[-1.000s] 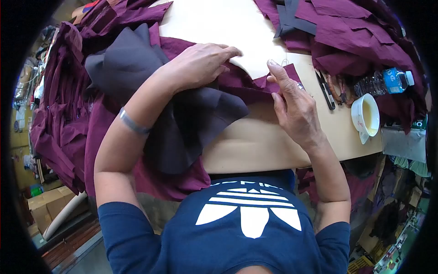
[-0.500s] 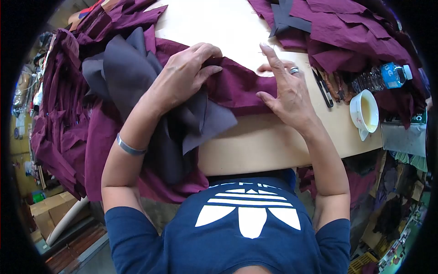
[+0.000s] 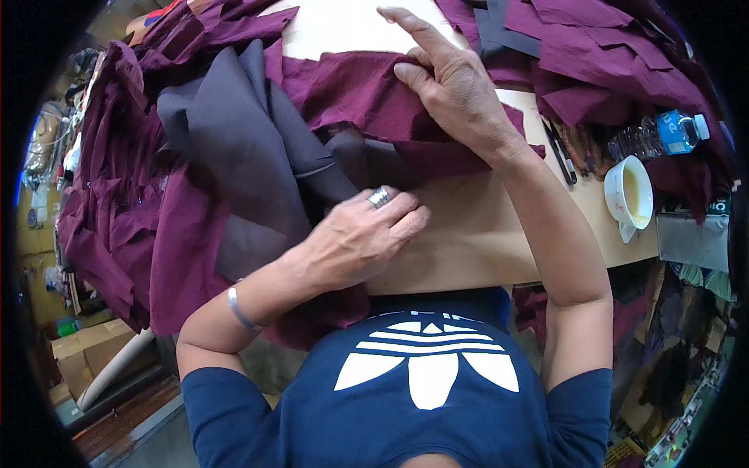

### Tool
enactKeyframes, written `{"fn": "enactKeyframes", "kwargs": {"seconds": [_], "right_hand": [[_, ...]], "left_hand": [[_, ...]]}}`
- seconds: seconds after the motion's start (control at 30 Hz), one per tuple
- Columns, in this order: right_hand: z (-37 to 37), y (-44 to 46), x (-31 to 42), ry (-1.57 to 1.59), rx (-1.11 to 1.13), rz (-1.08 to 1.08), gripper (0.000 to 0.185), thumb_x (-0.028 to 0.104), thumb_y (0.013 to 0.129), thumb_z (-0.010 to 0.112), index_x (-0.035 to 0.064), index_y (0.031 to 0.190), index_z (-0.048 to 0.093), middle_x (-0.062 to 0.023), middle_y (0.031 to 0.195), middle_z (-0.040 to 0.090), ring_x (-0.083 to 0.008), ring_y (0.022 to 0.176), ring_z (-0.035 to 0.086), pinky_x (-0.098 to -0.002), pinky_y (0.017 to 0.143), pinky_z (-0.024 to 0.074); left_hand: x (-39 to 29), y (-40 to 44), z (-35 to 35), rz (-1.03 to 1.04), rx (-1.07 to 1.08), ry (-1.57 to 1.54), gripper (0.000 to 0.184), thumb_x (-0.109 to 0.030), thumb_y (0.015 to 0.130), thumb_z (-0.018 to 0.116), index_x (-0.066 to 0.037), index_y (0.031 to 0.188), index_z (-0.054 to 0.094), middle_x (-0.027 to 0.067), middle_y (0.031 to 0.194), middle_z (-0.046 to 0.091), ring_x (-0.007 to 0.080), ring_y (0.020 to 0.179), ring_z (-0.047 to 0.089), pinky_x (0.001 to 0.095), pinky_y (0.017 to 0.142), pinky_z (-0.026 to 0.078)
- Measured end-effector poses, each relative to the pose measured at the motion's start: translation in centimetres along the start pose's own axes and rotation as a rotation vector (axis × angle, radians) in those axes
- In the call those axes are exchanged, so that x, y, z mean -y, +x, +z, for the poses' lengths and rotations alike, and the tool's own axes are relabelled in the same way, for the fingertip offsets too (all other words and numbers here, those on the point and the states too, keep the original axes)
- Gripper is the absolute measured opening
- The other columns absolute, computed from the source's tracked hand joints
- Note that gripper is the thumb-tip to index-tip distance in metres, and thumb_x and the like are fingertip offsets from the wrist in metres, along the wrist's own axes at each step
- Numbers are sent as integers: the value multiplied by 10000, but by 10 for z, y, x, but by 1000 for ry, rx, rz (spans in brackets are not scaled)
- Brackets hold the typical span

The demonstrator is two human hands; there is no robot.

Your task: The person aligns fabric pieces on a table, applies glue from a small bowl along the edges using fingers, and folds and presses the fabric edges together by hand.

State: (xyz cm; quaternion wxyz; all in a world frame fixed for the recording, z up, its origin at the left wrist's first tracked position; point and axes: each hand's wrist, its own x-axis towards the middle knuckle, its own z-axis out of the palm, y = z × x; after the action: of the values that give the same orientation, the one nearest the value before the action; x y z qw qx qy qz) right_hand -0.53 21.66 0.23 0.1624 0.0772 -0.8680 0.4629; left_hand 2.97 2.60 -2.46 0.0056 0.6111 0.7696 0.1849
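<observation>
Maroon cloth (image 3: pixel 359 90) lies across the table, its upper edge folded over. My right hand (image 3: pixel 456 90) is at that edge, index finger stretched out, thumb and middle finger pinching the cloth. Dark grey cloth (image 3: pixel 242 132) lies bunched on the left, partly over the maroon cloth. My left hand (image 3: pixel 370 234), with a ring, is closed beside the grey cloth's lower right side, near the table's front edge. Its fingertips are curled under, and what they hold is hidden.
Maroon pieces (image 3: pixel 601 58) are heaped at the back right, more (image 3: pixel 113 203) at the left. On the right are a plastic bottle (image 3: pixel 663 136), a white cup (image 3: pixel 627 195) with yellowish contents and dark pen-like tools (image 3: pixel 560 152). The pale table (image 3: pixel 468 234) has a curved front edge.
My left hand has come down toward the table's front edge. My right hand has moved up and left onto the maroon cloth's edge, and the cloths have shifted and folded.
</observation>
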Motion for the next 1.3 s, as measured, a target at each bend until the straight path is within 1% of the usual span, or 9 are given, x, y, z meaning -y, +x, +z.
{"fn": "enactKeyframes", "kwargs": {"seconds": [0.2,0.37,0.4,0.63,0.77,0.87,0.97,1.07,1.3], "right_hand": [[4,-4,43,209,-171,-379,495,-20,849,504,53,1329,407,-179,1285,499,-284,1208,471,-327,996,358],[25,-12,20,516,-330,-232,556,-43,868,507,129,1380,374,-45,1071,611,-76,829,538,-213,802,437],[21,-14,12,551,-299,-141,538,-54,882,482,91,1384,356,-54,1303,488,-87,951,536,-214,893,413],[0,-16,-1,417,-84,302,570,-5,872,532,74,1396,321,-97,1233,559,-154,979,577,-263,908,421],[19,5,-20,225,-246,-92,581,89,831,600,62,1361,365,-202,1350,424,-236,1257,407,-315,1013,341],[10,13,-49,-61,-300,-240,648,111,840,593,136,1406,278,-175,1030,620,-204,963,587,-314,855,460],[10,6,-55,-273,-174,149,705,94,840,574,231,1427,209,-166,793,644,-242,736,646,-397,736,499],[18,9,-76,-462,-164,268,693,41,834,531,231,1420,214,-208,854,645,-343,810,640,-456,754,480],[9,27,-96,-81,-164,243,722,189,806,642,109,1413,259,-235,1327,435,-290,1108,554,-348,967,396]], "left_hand": [[51,1,3,-703,279,-133,309,-184,898,420,-51,1150,540,167,1122,577,338,998,558,424,895,426],[110,-14,14,-219,-417,-2001,308,-60,855,494,-98,1155,554,84,1102,611,246,1039,561,387,941,407],[113,-16,15,-79,-465,-2213,319,-38,845,507,-102,1154,557,69,1101,612,229,1046,560,381,951,403],[83,-19,7,-417,-573,-1957,347,-2,814,582,-90,1149,563,37,1076,614,177,1063,554,343,994,375],[78,-11,-3,-565,-375,-1507,325,-76,810,627,-66,1132,582,40,1079,619,191,1048,562,330,971,382],[97,-5,-10,-817,-171,-1086,332,-182,805,662,-54,1105,604,55,1083,619,207,1031,565,321,948,392],[126,9,-19,-413,-269,26,345,-261,807,664,-51,1077,622,77,1071,622,208,1008,567,318,921,405],[133,35,-8,-343,-284,195,394,-273,763,713,-70,1088,623,76,1055,623,194,999,563,321,911,415],[127,43,1,-654,-510,-1135,470,-127,674,790,-44,1097,605,50,1075,610,179,1002,552,291,930,415]]}}
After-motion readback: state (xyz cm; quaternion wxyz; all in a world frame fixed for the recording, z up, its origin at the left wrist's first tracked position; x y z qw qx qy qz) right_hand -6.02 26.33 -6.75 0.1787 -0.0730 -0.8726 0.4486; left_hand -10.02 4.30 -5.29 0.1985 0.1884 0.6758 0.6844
